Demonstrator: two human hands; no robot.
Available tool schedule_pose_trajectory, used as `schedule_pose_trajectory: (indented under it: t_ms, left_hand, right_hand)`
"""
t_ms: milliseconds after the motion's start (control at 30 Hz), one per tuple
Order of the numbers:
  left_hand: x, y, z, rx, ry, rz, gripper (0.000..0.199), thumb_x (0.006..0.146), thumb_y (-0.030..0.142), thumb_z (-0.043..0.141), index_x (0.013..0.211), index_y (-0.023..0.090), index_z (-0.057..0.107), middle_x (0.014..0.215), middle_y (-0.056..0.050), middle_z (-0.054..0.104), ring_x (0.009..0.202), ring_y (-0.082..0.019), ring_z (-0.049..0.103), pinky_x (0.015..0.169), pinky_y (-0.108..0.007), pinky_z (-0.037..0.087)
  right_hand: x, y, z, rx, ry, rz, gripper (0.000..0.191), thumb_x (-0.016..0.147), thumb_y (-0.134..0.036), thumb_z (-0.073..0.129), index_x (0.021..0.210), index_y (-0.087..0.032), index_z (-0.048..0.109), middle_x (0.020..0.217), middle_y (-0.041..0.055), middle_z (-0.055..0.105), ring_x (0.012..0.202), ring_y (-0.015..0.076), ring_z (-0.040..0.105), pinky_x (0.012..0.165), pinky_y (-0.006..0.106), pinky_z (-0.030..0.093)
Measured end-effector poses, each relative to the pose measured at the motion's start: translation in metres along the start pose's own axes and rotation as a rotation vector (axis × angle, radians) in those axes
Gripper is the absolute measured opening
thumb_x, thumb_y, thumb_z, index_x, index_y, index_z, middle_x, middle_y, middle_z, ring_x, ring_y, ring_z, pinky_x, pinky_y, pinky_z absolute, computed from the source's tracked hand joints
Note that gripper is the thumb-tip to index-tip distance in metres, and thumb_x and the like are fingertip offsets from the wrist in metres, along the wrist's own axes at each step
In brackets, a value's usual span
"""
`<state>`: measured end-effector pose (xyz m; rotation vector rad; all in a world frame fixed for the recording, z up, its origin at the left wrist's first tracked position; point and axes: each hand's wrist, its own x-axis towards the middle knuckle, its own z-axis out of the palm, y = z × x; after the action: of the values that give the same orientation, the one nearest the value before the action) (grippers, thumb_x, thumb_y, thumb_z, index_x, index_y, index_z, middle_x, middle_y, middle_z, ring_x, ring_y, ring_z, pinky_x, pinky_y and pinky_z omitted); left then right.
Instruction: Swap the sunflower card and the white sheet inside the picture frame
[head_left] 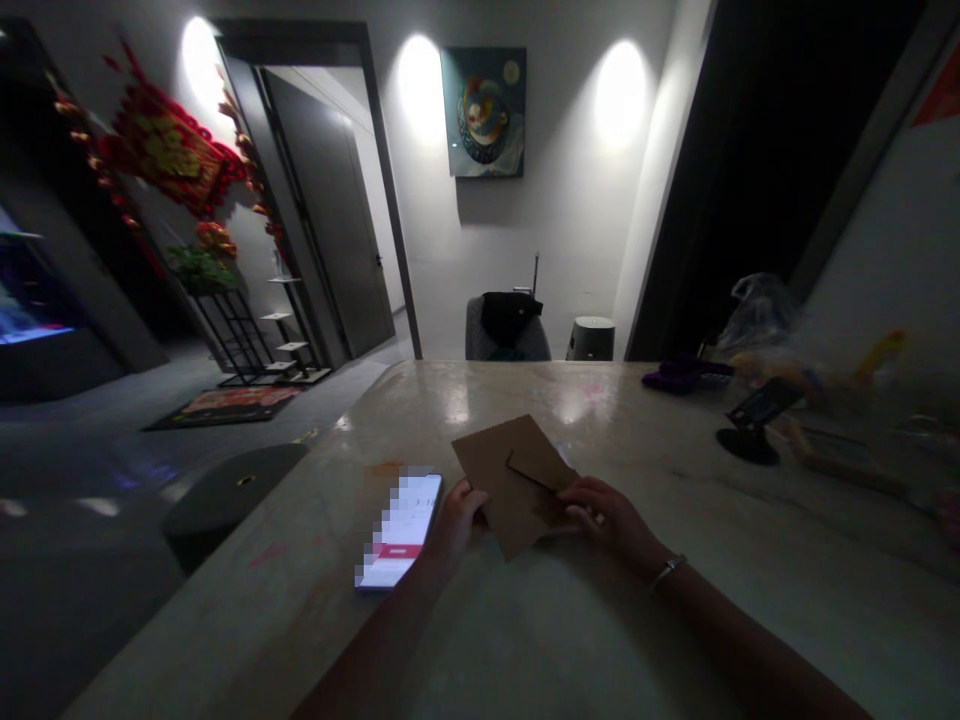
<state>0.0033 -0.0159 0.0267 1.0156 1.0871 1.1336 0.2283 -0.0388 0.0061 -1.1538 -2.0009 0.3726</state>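
Observation:
A flat brown sheet of card (517,515) is held over the table, tilted, with one corner pointing towards me. My left hand (459,520) grips its left edge, thumb on top and the other fingers mostly hidden underneath. In my right hand (600,510) is a thin dark L-shaped rod, which looks like a hex key (534,474); its short bent end lies over the card. The right fingers are closed around the rod's near end, close to the card's right edge. Left of my left hand, a lit phone (405,530) lies on the table.
The pale stone table (315,620) fills the foreground. On its right are a phone stand (757,420), a dark purple cloth (686,374), a wooden frame (847,455) and a clear plastic bag (761,315). A chair (476,335) stands beyond the far edge, a round stool (225,495) at left.

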Motion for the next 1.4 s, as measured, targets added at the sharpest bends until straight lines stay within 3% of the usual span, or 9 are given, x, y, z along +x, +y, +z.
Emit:
schedule_pose_trajectory:
  t_ms: [167, 233, 300, 400, 567, 767, 933, 1100, 1400]
  left_hand:
    - [0.005, -0.002, -0.005, 0.02, 0.0, 0.064, 0.031, 0.065, 0.029, 0.055, 0.091, 0.013, 0.057, 0.086, -0.007, 0.065, 0.08, -0.02, 0.061, 0.068, -0.03, 0.047]
    - [0.007, -0.004, -0.007, 0.054, -0.017, 0.069, 0.038, 0.066, 0.034, 0.056, 0.097, 0.013, 0.056, 0.094, -0.009, 0.065, 0.086, -0.021, 0.06, 0.072, -0.031, 0.047]
    - [0.009, -0.006, -0.008, 0.106, -0.033, 0.075, 0.043, 0.067, 0.038, 0.056, 0.102, 0.013, 0.055, 0.099, -0.01, 0.064, 0.09, -0.021, 0.059, 0.076, -0.031, 0.046]
    - [0.013, -0.011, -0.011, 0.194, -0.043, 0.085, 0.049, 0.071, 0.041, 0.053, 0.111, 0.013, 0.052, 0.106, -0.012, 0.061, 0.095, -0.021, 0.058, 0.079, -0.031, 0.045]
    - [0.02, -0.014, -0.016, 0.469, 0.065, 0.175, 0.048, 0.079, 0.036, 0.042, 0.121, 0.013, 0.044, 0.119, -0.011, 0.053, 0.108, -0.02, 0.05, 0.088, -0.031, 0.04]
    - [0.017, -0.012, -0.015, 0.779, -0.005, 0.195, 0.05, 0.071, 0.011, 0.043, 0.121, 0.016, 0.046, 0.124, -0.008, 0.051, 0.113, -0.019, 0.046, 0.096, -0.032, 0.032]
    - [0.014, -0.014, -0.016, 0.922, -0.025, 0.236, 0.052, 0.07, 0.01, 0.044, 0.121, 0.017, 0.045, 0.126, -0.007, 0.048, 0.118, -0.019, 0.04, 0.1, -0.031, 0.027]
    - [0.015, -0.016, -0.019, 0.9, -0.005, 0.245, 0.048, 0.068, 0.007, 0.04, 0.114, 0.017, 0.052, 0.123, -0.007, 0.051, 0.117, -0.018, 0.041, 0.1, -0.032, 0.026]
    - [0.01, -0.013, -0.017, 0.861, 0.023, 0.283, 0.036, 0.068, 0.007, 0.041, 0.096, 0.018, 0.061, 0.117, -0.008, 0.055, 0.114, -0.019, 0.044, 0.099, -0.034, 0.027]
  right_hand:
    - [0.005, 0.013, -0.002, 0.073, 0.259, 0.268, 0.028, 0.079, -0.038, 0.047, 0.093, -0.017, 0.06, 0.088, 0.0087, 0.06, 0.076, 0.0179, 0.056, 0.065, 0.03, 0.047]
    - [0.006, 0.017, -0.001, 0.203, 0.251, 0.438, 0.034, 0.076, -0.041, 0.049, 0.099, -0.017, 0.058, 0.091, 0.009, 0.062, 0.081, 0.0198, 0.058, 0.068, 0.031, 0.047]
    - [0.007, 0.018, 0.0, 0.389, 0.155, 0.559, 0.041, 0.075, -0.043, 0.05, 0.106, -0.017, 0.054, 0.092, 0.0079, 0.064, 0.083, 0.0203, 0.06, 0.07, 0.032, 0.048]
    - [0.008, 0.014, 0.0, 0.574, 0.061, 0.608, 0.054, 0.072, -0.043, 0.053, 0.117, -0.015, 0.045, 0.087, 0.0059, 0.066, 0.08, 0.0201, 0.062, 0.07, 0.032, 0.048]
    - [0.009, 0.014, 0.0, 0.544, 0.185, 0.665, 0.058, 0.07, -0.041, 0.055, 0.12, -0.014, 0.044, 0.083, 0.0055, 0.068, 0.081, 0.0208, 0.063, 0.069, 0.031, 0.049]
    - [0.011, 0.016, -0.002, 0.514, 0.118, 0.626, 0.048, 0.07, -0.041, 0.054, 0.11, -0.015, 0.056, 0.1, 0.0062, 0.066, 0.093, 0.0226, 0.06, 0.079, 0.033, 0.047]
    - [0.01, 0.014, 0.001, 0.375, 0.078, 0.551, 0.055, 0.069, -0.037, 0.056, 0.117, -0.012, 0.051, 0.103, 0.0087, 0.065, 0.09, 0.0232, 0.061, 0.079, 0.033, 0.047]
    - [0.006, 0.015, 0.005, 0.192, 0.07, 0.459, 0.047, 0.071, -0.037, 0.054, 0.111, -0.013, 0.056, 0.1, 0.0098, 0.064, 0.082, 0.0204, 0.06, 0.075, 0.033, 0.047]
    - [0.004, 0.013, 0.0, 0.086, 0.004, 0.368, 0.046, 0.072, -0.038, 0.053, 0.112, -0.015, 0.056, 0.101, 0.0103, 0.062, 0.08, 0.0185, 0.057, 0.073, 0.032, 0.045]
